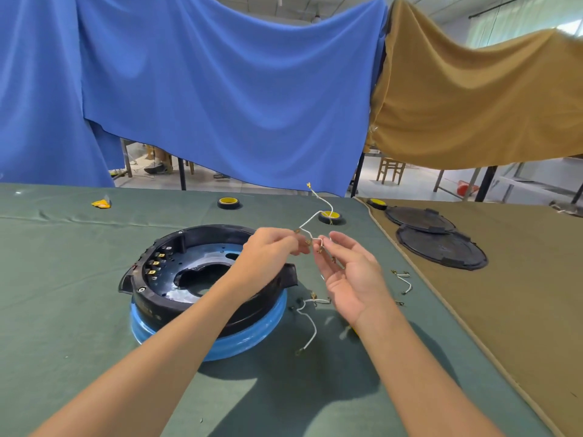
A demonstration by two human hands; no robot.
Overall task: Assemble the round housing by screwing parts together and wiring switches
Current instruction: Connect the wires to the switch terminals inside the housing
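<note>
**A:** Which step is this?

**B:** Wiring, I'd say. The left hand [271,250] pinches a white wire [318,212] above the desk [63,279]. The right hand [350,275] is spread wide, fingertips at the wire's lower end.

**A:** And the housing [202,279]?

**B:** Mid-desk, under the left forearm, terminals [156,263] bare along its left wall. Next, probably push a connector squarely onto one.

Two bare forearms are seen, the left forearm [176,329] and the right forearm [407,351], each uncovered from the wrist to the lower edge of the view. The left hand [268,257] and the right hand [350,279] are likewise uncovered. The fingernails appear to be kept short, though blur prevents firm judgement.
</note>
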